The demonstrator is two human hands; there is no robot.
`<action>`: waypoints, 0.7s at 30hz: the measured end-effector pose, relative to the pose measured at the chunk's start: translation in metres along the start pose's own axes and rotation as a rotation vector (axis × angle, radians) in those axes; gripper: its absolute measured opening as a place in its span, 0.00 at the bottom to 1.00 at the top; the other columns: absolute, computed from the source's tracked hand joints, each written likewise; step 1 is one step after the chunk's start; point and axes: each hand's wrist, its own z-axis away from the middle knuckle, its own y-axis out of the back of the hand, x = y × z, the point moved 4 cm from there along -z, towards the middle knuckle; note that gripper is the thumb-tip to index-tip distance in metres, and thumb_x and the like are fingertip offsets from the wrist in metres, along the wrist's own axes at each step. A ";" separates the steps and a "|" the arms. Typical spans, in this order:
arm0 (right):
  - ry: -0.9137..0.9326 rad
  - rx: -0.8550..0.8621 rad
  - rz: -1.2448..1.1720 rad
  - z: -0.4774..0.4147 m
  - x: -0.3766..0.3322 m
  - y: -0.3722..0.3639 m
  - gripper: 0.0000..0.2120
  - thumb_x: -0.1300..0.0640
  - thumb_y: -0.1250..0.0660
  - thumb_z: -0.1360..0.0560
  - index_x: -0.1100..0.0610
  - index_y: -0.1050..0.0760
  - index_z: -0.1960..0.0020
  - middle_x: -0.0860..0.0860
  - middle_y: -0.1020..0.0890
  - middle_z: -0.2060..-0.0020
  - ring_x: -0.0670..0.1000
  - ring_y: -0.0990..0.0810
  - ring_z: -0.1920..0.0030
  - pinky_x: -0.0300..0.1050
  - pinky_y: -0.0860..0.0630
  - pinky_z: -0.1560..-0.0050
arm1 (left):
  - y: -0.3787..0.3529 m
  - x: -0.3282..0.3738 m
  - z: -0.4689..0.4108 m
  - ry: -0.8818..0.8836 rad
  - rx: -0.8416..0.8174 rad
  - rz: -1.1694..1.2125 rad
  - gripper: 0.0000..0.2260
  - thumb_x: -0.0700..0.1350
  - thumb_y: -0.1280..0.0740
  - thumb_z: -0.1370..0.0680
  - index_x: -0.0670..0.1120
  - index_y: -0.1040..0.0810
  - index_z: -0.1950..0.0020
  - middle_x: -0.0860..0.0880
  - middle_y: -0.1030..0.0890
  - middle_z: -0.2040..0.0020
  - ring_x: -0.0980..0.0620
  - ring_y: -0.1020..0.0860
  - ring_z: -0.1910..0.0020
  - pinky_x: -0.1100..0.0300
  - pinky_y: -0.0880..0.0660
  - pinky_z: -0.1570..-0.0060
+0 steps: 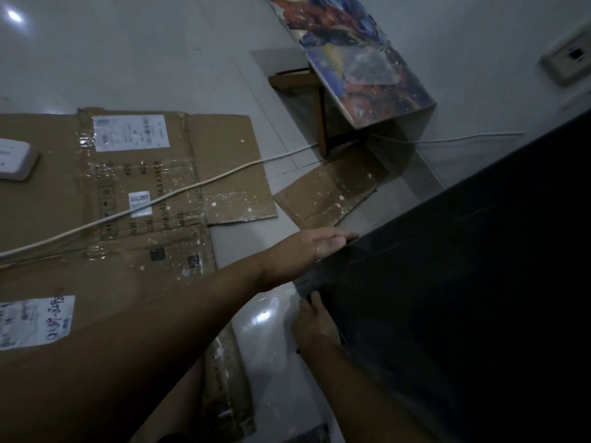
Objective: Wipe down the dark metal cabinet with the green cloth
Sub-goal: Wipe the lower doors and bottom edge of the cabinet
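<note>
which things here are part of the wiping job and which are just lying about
Job: dark metal cabinet; left hand flat on its edge; right hand also at its edge. Green cloth not in view.
Lying about: flattened brown cardboard sheets; white cable across them; white plastic block; colourful patterned table; white wall socket.

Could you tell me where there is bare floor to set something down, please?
Free: glossy white floor beyond the flattened brown cardboard, and the narrow strip between it and the dark metal cabinet. Crowded: left hand and right hand at its edge.
</note>
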 end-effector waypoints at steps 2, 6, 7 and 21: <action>-0.015 0.008 -0.106 0.015 0.001 -0.005 0.30 0.49 0.35 0.20 0.63 0.38 0.24 0.62 0.39 0.23 0.61 0.46 0.21 0.63 0.53 0.23 | 0.002 0.003 0.002 0.010 -0.017 -0.020 0.19 0.52 0.47 0.15 0.52 0.31 0.26 0.55 0.28 0.29 0.59 0.30 0.32 0.69 0.36 0.44; -0.125 0.049 -0.324 0.066 0.017 -0.006 0.26 0.56 0.39 0.19 0.61 0.39 0.23 0.59 0.45 0.21 0.58 0.51 0.20 0.64 0.52 0.25 | 0.005 0.009 0.006 0.012 -0.036 -0.031 0.19 0.51 0.50 0.15 0.50 0.31 0.26 0.53 0.28 0.29 0.60 0.29 0.34 0.76 0.34 0.51; -0.150 0.065 -0.358 0.082 0.023 -0.002 0.27 0.58 0.40 0.18 0.61 0.42 0.21 0.58 0.49 0.19 0.57 0.53 0.20 0.64 0.50 0.26 | 0.005 0.012 0.007 0.010 -0.032 -0.020 0.19 0.50 0.50 0.15 0.49 0.30 0.27 0.52 0.28 0.29 0.62 0.28 0.37 0.80 0.33 0.54; -0.380 0.414 -0.217 0.168 0.104 0.087 0.46 0.55 0.33 0.27 0.62 0.59 0.20 0.60 0.60 0.20 0.58 0.52 0.22 0.62 0.44 0.38 | 0.019 0.011 0.018 0.050 0.200 0.044 0.19 0.51 0.50 0.15 0.46 0.24 0.33 0.48 0.22 0.35 0.68 0.26 0.50 0.82 0.33 0.64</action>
